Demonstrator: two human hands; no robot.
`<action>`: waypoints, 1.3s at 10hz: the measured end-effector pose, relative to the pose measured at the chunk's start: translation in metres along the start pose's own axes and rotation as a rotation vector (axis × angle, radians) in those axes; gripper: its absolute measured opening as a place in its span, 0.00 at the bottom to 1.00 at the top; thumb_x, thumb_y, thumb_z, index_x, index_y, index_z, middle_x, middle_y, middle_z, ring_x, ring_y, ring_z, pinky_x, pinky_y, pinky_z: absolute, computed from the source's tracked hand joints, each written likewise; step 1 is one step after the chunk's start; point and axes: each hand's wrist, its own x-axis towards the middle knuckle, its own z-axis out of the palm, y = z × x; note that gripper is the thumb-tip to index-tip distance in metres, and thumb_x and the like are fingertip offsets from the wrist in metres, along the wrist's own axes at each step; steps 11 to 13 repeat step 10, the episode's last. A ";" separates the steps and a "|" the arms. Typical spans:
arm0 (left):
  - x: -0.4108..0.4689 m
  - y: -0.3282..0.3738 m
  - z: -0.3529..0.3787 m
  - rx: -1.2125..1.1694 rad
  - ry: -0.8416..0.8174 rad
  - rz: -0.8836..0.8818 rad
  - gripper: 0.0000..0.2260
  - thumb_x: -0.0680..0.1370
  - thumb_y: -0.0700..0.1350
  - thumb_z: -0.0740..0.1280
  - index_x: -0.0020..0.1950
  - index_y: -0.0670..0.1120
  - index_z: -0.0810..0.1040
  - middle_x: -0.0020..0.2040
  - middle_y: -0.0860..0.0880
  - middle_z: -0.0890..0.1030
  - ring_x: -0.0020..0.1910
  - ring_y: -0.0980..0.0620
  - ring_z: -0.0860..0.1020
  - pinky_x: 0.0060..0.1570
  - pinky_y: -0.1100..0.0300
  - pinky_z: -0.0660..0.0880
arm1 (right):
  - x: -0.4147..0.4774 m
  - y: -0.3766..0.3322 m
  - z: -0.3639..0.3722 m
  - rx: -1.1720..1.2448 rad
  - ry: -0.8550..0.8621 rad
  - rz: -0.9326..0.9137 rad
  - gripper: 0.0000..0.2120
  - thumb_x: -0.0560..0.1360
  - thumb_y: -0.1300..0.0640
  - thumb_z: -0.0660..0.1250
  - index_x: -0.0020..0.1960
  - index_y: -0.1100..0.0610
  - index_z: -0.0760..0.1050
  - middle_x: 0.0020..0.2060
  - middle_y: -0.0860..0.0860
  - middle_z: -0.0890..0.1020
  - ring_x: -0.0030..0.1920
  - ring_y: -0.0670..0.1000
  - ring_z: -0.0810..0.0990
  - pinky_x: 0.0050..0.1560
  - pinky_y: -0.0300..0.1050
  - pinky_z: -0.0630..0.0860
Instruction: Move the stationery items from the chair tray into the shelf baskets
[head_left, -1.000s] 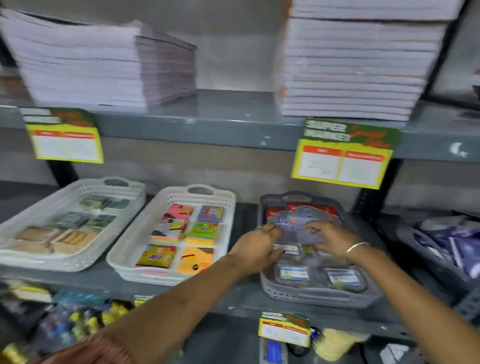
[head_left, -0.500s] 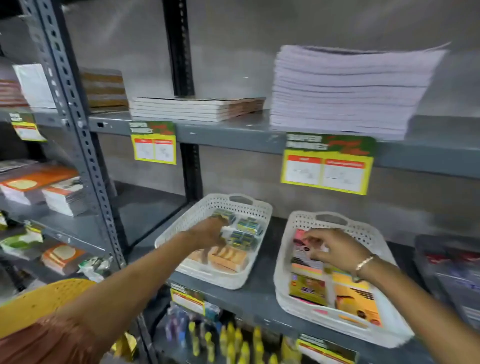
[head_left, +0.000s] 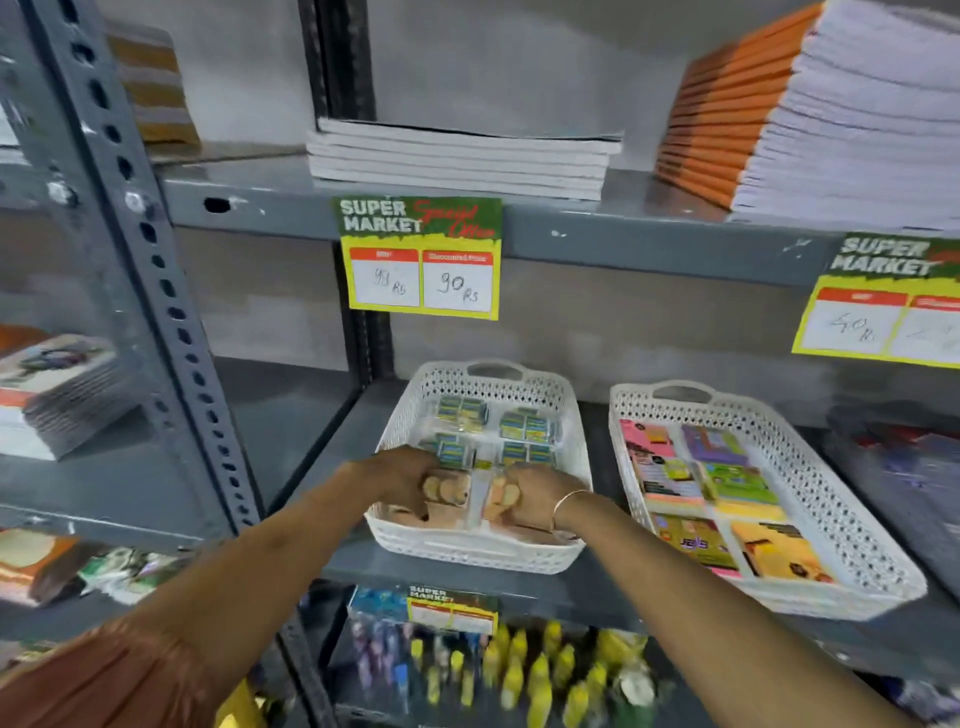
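Open gap between white baskets (head_left: 480, 553)

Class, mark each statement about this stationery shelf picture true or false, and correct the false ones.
1. Both hands are in the same white basket. True.
2. The right hand wears a bangle. True.
3. The colourful packs lie in a grey basket. False: their basket is white.
4. The price tag above the hands reads SUPER MARKET. True.
5. The left hand rests on the notebooks. False: it is in the basket, among tan packets.
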 end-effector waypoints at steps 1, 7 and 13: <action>0.005 -0.006 0.004 -0.014 0.004 0.007 0.29 0.68 0.47 0.77 0.65 0.44 0.71 0.61 0.46 0.77 0.58 0.48 0.74 0.54 0.59 0.70 | -0.001 -0.002 -0.001 -0.002 0.002 0.004 0.27 0.69 0.46 0.70 0.64 0.54 0.68 0.64 0.54 0.75 0.63 0.56 0.74 0.60 0.47 0.72; 0.002 -0.008 0.011 -0.063 0.068 0.081 0.31 0.66 0.44 0.77 0.66 0.45 0.70 0.61 0.46 0.76 0.59 0.48 0.73 0.56 0.59 0.69 | -0.005 -0.005 -0.003 -0.188 -0.043 -0.049 0.30 0.69 0.54 0.71 0.67 0.55 0.63 0.64 0.56 0.74 0.62 0.59 0.74 0.59 0.51 0.74; -0.008 0.003 0.005 -0.004 0.106 0.014 0.39 0.68 0.50 0.77 0.73 0.45 0.61 0.69 0.45 0.68 0.66 0.46 0.66 0.65 0.58 0.62 | -0.010 -0.005 -0.011 -0.112 -0.018 -0.082 0.38 0.68 0.49 0.72 0.71 0.57 0.58 0.68 0.57 0.68 0.67 0.59 0.68 0.65 0.52 0.71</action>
